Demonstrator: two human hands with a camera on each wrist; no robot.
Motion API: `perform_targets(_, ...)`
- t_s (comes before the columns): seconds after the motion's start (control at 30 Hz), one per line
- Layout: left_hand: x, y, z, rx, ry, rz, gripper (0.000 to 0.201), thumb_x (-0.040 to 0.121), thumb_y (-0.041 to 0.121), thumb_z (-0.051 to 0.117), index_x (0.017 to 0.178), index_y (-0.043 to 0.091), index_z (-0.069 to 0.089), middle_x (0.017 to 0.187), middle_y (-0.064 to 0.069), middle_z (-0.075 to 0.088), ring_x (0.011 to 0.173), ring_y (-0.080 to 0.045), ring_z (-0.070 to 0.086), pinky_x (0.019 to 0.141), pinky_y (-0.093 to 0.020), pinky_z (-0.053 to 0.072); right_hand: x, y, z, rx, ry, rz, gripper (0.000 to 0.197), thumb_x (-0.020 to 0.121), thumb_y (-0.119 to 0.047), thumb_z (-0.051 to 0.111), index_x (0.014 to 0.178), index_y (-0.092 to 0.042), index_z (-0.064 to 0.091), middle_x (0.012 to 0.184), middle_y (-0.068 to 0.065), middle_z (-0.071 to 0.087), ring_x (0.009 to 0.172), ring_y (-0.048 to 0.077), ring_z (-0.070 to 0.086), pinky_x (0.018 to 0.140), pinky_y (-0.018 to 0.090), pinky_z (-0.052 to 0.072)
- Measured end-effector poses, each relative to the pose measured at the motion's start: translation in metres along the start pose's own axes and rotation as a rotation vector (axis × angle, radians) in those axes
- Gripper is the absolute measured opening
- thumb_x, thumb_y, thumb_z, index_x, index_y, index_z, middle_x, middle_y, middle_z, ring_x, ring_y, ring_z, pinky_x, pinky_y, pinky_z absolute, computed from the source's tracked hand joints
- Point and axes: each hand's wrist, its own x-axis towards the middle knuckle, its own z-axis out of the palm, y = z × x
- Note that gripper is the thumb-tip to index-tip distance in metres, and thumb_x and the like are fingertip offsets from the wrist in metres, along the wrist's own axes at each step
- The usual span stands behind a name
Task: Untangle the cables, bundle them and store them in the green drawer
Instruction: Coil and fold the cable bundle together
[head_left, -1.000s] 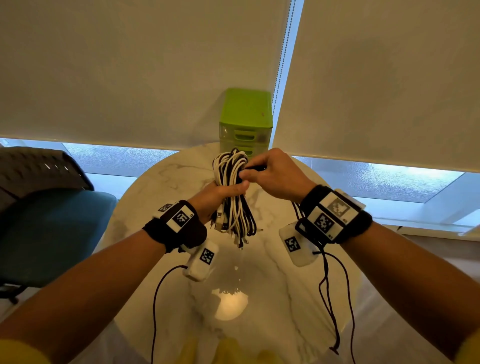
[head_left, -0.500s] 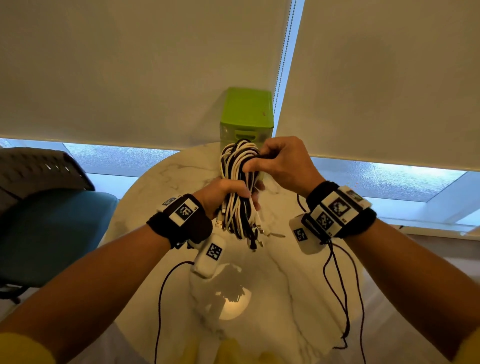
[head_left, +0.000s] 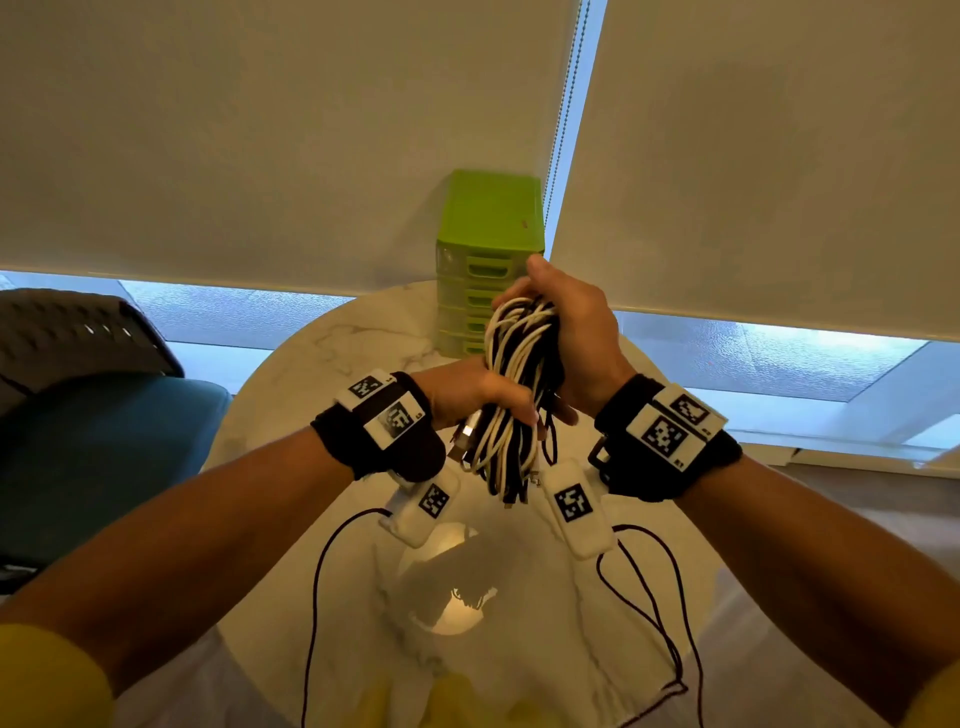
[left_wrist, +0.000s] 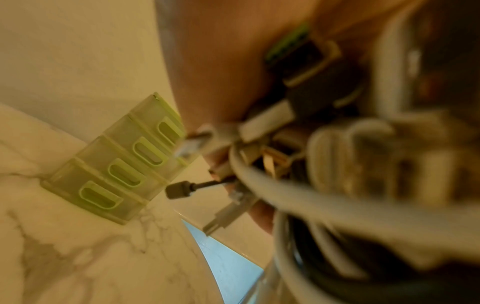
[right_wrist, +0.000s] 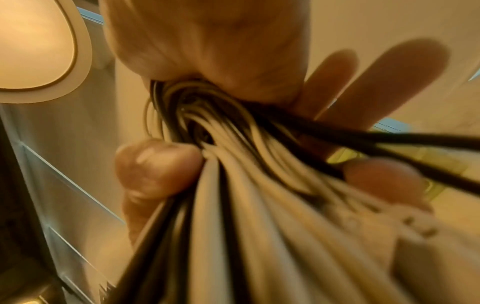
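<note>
Since a half second ago the right hand (head_left: 574, 332) has slid from pinching the top of the cables (head_left: 519, 384) to wrapping its fingers round the upper loops from the right, and the bundle has risen closer to the drawers (head_left: 485, 260). Left hand (head_left: 467, 389) grips the same bundle lower down, thumb across the black and white strands; plug ends dangle below both hands above the table (head_left: 332, 353). Green drawers stand at the table's far edge against the blinds (head_left: 260, 130), every drawer closed; what is in them cannot be told. A blue chair (head_left: 93, 447) sits to the left
</note>
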Motion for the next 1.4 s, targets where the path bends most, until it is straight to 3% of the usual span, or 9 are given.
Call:
perform_targets(0.2, 0.004, -0.006, 0.008, -0.018, 0.009, 0.042, 0.023, 0.076, -0.006, 0.061, 0.092, 0.010, 0.066, 0.082, 0.003, 0.074, 0.081, -0.012, 0.071, 0.077, -0.030, 0.058, -0.006, 0.005, 0.000, -0.143, 0.140, -0.090, 0.062, 0.100, -0.040, 0.040, 0.081, 0.013, 0.066, 0.068, 0.014, 0.067, 0.063, 0.020, 0.064, 0.066, 0.026, 0.054)
perform_targets(0.3, 0.005, -0.014, 0.010, -0.135, 0.003, 0.051, 0.024, 0.064, 0.000, 0.058, 0.088, 0.002, 0.062, 0.080, -0.009, 0.070, 0.081, -0.022, 0.069, 0.075, -0.034, 0.057, 0.001, 0.008, -0.008, -0.224, -0.005, -0.068, 0.066, 0.094, -0.060, 0.026, 0.094, -0.013, 0.071, 0.091, 0.012, 0.072, 0.088, 0.022, 0.069, 0.088, 0.036, 0.053)
perform_targets(0.4, 0.007, -0.023, 0.003, -0.303, 0.042, 0.064, 0.028, 0.051, 0.007, 0.065, 0.080, 0.006, 0.062, 0.076, -0.009, 0.064, 0.081, -0.026, 0.066, 0.081, -0.037, 0.054, 0.001, 0.019, -0.031, -0.140, -0.216, 0.146, 0.068, 0.089, -0.071, 0.011, 0.124, -0.033, 0.056, 0.118, 0.014, 0.066, 0.113, 0.027, 0.061, 0.106, 0.051, 0.038)
perform_targets(0.47, 0.007, -0.024, -0.011, -0.435, 0.081, 0.077, 0.032, 0.042, 0.012, 0.073, 0.074, 0.009, 0.065, 0.075, -0.007, 0.062, 0.083, -0.027, 0.063, 0.086, -0.040, 0.048, -0.013, 0.041, -0.048, -0.179, -0.358, 0.359, 0.076, 0.088, -0.072, 0.004, 0.137, -0.031, 0.045, 0.105, 0.011, 0.070, 0.106, 0.027, 0.064, 0.102, 0.049, 0.039)
perform_targets(0.57, 0.004, -0.015, -0.034, -0.547, 0.182, 0.157, 0.038, 0.042, 0.017, 0.079, 0.075, 0.010, 0.062, 0.077, -0.006, 0.058, 0.080, -0.025, 0.062, 0.081, -0.039, 0.050, -0.045, 0.072, -0.061, -0.341, -0.484, 0.550, 0.053, 0.091, -0.066, 0.031, 0.120, -0.028, 0.055, 0.092, 0.007, 0.069, 0.085, 0.024, 0.066, 0.089, 0.045, 0.052)
perform_targets(0.7, -0.004, -0.006, -0.057, -0.511, 0.454, 0.134, 0.024, 0.055, 0.018, 0.065, 0.075, 0.009, 0.054, 0.073, -0.006, 0.053, 0.068, -0.021, 0.056, 0.068, -0.033, 0.049, -0.056, 0.075, -0.066, -0.764, -0.476, 0.375, 0.020, 0.095, -0.033, 0.055, 0.113, -0.026, 0.058, 0.066, -0.009, 0.050, 0.055, 0.006, 0.049, 0.060, 0.025, 0.047)
perform_targets(1.0, -0.007, -0.019, -0.058, -0.264, 0.779, -0.033, 0.009, 0.076, 0.014, 0.064, 0.082, 0.008, 0.060, 0.067, -0.008, 0.060, 0.052, -0.019, 0.060, 0.042, -0.021, 0.044, -0.037, 0.010, -0.062, -1.237, -0.431, -0.166, 0.020, 0.093, -0.033, 0.058, 0.088, -0.015, 0.067, 0.069, -0.005, 0.058, 0.061, 0.011, 0.049, 0.057, 0.028, 0.035)
perform_targets(1.2, -0.004, -0.017, -0.034, -0.024, 0.542, -0.031, 0.003, 0.080, 0.012, 0.067, 0.082, 0.011, 0.065, 0.065, -0.003, 0.066, 0.061, -0.016, 0.065, 0.054, -0.023, 0.050, -0.023, -0.004, -0.040, -1.220, -0.490, -0.580, 0.023, 0.089, -0.036, 0.061, 0.085, -0.016, 0.071, 0.077, -0.002, 0.066, 0.067, 0.015, 0.055, 0.059, 0.030, 0.043)
perform_targets(1.4, -0.009, -0.024, -0.022, -0.118, 0.221, 0.008, 0.022, 0.073, 0.026, 0.062, 0.091, 0.013, 0.065, 0.076, 0.002, 0.072, 0.071, -0.014, 0.070, 0.068, -0.027, 0.055, -0.005, 0.013, -0.035, -0.786, -0.175, -0.272, 0.014, 0.079, -0.028, 0.076, 0.073, -0.018, 0.067, 0.064, -0.010, 0.058, 0.060, 0.003, 0.050, 0.058, 0.016, 0.037)
